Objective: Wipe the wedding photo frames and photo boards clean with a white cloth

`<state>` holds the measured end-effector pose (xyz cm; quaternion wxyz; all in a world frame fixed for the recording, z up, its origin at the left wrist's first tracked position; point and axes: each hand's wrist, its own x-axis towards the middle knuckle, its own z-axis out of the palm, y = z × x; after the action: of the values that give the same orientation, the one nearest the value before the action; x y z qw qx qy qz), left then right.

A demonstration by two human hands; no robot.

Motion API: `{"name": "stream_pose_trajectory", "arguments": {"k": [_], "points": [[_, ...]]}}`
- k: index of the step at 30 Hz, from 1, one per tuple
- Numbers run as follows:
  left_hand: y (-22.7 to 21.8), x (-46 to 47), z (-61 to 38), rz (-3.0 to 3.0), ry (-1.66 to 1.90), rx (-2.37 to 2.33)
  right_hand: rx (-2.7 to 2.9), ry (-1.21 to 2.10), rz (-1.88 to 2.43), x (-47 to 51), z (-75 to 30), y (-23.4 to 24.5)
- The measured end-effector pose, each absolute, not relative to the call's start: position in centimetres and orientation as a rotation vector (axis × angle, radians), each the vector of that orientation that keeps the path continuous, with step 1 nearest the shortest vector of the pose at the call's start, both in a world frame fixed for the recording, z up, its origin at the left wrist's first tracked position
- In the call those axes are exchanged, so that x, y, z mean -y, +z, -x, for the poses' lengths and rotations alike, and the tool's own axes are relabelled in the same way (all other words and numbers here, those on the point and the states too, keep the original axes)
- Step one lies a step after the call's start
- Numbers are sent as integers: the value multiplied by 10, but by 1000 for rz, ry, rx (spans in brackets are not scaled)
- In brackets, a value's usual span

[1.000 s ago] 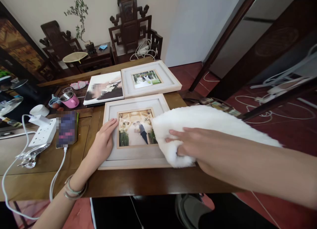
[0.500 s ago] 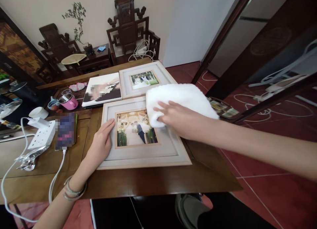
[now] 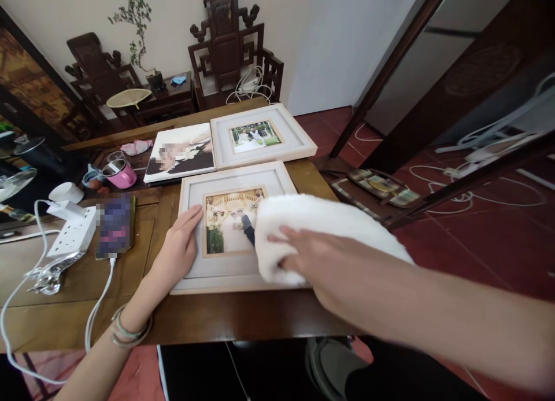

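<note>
Can't see the rt half of the picture frame [image 3: 223, 227], buried under the white cloth [image 3: 321, 221] + forearm. Can't make out the rt hand's [image 3: 312, 262] thumb either, or the blurred phone [image 3: 115, 226] left of the left hand [image 3: 180, 247]. Grasping the cloth w/ the rt hand, fingers curled over it, pressing down on the frame. Resting the left hand flat & open on the frame's left border. Sitting close to the near table [image 3: 243, 317] edge, that frame. Not much room beyond the hands: 2nd frame [image 3: 290, 138] and canvas print [image 3: 180, 152] right there.
</note>
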<state>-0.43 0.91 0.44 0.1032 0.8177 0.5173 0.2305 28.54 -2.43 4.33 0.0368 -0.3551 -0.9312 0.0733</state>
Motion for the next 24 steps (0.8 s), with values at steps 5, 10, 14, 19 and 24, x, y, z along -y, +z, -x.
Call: {"name": "stream_pose_trajectory", "arguments": {"k": [5, 10, 14, 19, 24], "points": [[4, -9, 4, -2438, 675, -1525, 2990, -261, 1144, -59, -281, 59], [4, -9, 3, -2420, 711, -1551, 3065, -474, 1084, -74, -271, 51], [4, -9, 3, -2396, 733, -1546, 3049, -364, 1006, -25, -270, 47], [2, -9, 3, -2389, 752, -1530, 3092, 22, 913, 31, -272, 48], [2, -9, 4, -2408, 725, -1535, 3035, 280, 969, 25, -271, 60]]}}
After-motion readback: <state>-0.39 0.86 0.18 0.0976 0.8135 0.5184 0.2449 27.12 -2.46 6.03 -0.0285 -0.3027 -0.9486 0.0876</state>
